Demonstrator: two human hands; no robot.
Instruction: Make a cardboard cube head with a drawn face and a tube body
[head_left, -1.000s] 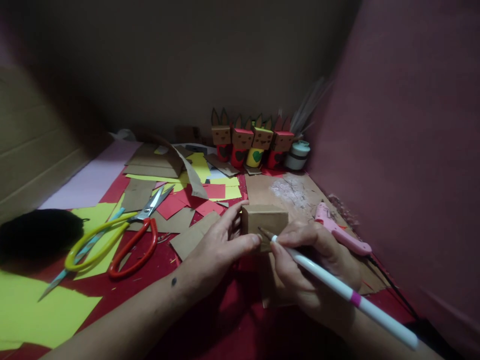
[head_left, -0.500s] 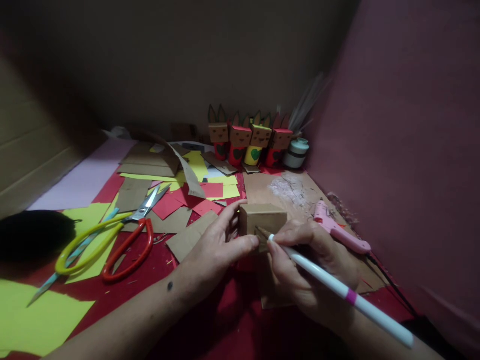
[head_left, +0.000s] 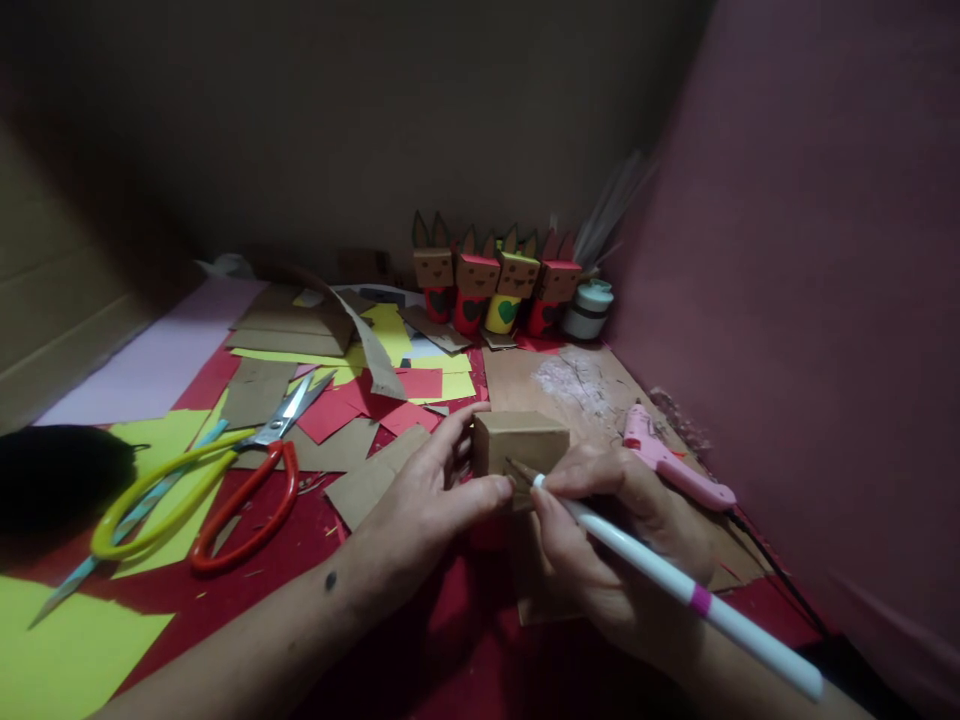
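My left hand grips a small brown cardboard box from its left side, the thumb pressed on its front face and the fingers behind. In my right hand is a long white marker with a magenta band, pinched between thumb and fingers. Its dark tip meets the front face of the box near the middle, where a small dark mark shows. The lower part of the box is covered by my hands. Below it, partly hidden by my right hand, lies a flat brown cardboard piece.
Several box-headed figures with pointed ears stand at the back beside a pale jar. A pink glue gun lies at right, its cord trailing forward. Scissors, a black yarn ball and paper and cardboard scraps cover the left.
The view has shifted slightly, so most things sit a little further left. Both hands keep their hold, and the marker tip stays on the front of the box.
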